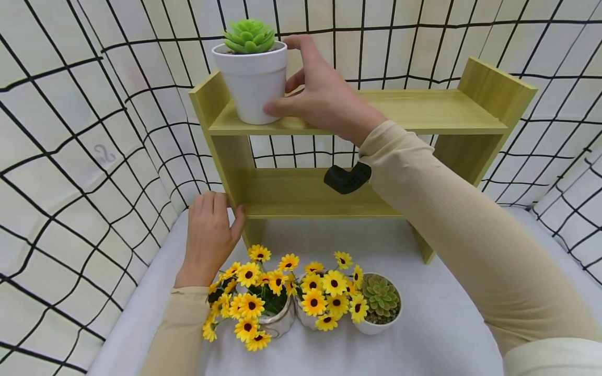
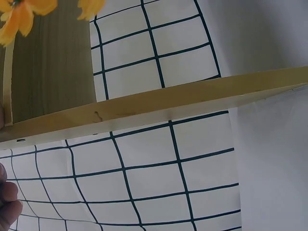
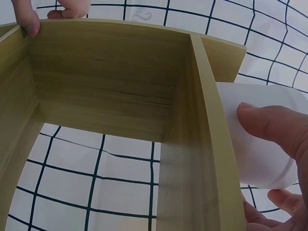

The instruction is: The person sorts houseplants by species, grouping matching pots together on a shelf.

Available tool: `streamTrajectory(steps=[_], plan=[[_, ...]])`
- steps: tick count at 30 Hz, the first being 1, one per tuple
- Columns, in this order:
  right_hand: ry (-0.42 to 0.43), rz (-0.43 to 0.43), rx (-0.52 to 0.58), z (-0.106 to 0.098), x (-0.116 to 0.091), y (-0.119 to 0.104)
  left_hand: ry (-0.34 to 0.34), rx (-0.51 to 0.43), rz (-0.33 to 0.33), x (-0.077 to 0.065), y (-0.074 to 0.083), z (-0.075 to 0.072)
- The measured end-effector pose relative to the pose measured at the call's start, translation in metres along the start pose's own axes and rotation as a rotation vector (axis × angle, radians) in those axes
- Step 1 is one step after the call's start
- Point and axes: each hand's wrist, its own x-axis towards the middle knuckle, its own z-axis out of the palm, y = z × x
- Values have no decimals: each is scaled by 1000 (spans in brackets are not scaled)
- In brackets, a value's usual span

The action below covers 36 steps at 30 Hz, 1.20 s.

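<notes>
Right hand [image 1: 324, 91] spread wide, pinching white pot [image 1: 256, 86] at left end of top shelf [image 1: 423, 108]. Left hand [image 1: 207, 237] gripping side panel [image 1: 233, 163], nice brace. Imo get pot flat before letting go.

Black-gridded pale walls [image 1: 498, 39] surround a white tabletop [image 1: 437, 313], possibly cloth-covered.

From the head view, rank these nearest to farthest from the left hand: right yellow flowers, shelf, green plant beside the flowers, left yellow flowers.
1. Shelf: the left hand grips its left side.
2. Left yellow flowers: just below that hand.
3. Right yellow flowers: middle of the row.
4. Green plant: right end of the row.
</notes>
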Motion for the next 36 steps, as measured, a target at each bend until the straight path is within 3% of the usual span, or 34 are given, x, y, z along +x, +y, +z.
streamTrajectory(steps=[12, 17, 24, 28, 36], plan=[[21, 33, 7, 1, 1, -3, 27, -17, 0, 1, 0, 4], [80, 31, 109, -7, -12, 2, 39, -33, 10, 1, 1, 5], [138, -92, 275, -12, -35, 18, 48, -48, -11, -1, -1, 5], [138, -193, 347, -16, -51, 30, 17, -42, -18, -1, 0, 4], [72, -293, 368, -24, -86, 59, -8, -33, -7, 1, 0, 3]])
